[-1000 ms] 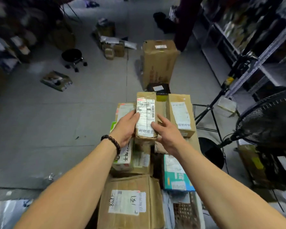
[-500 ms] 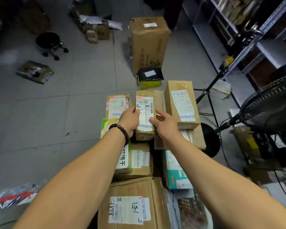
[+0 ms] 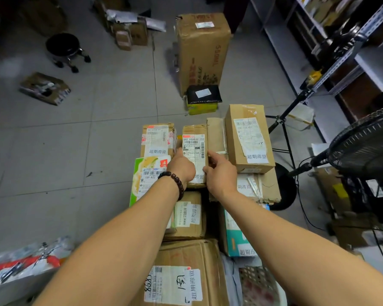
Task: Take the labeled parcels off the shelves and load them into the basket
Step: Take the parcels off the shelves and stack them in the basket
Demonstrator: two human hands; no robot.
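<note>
A narrow brown parcel (image 3: 195, 140) with a white barcode label lies on top of the pile of labeled parcels, between a taped brown box (image 3: 157, 138) on its left and a larger brown box (image 3: 249, 138) on its right. My left hand (image 3: 181, 167) grips its left side, thumb along the edge. My right hand (image 3: 221, 173) holds its right side, thumb on the label's edge. Under them sit a green-and-white parcel (image 3: 146, 175), a teal-and-white one (image 3: 234, 239) and a big brown box (image 3: 181, 274). The basket (image 3: 259, 286) shows only as a perforated wall at the bottom right.
A tall brown carton (image 3: 201, 49) stands on the grey floor ahead, with a black pouch (image 3: 203, 93) at its foot. A black rolling stool (image 3: 63, 48) is at the far left. Metal shelves (image 3: 345, 51), a tripod (image 3: 283, 120) and a black fan (image 3: 367, 140) fill the right.
Both hands have lowered the narrow parcel onto the pile, and it now sits between the neighbouring boxes. The view has tipped further down and closer.
</note>
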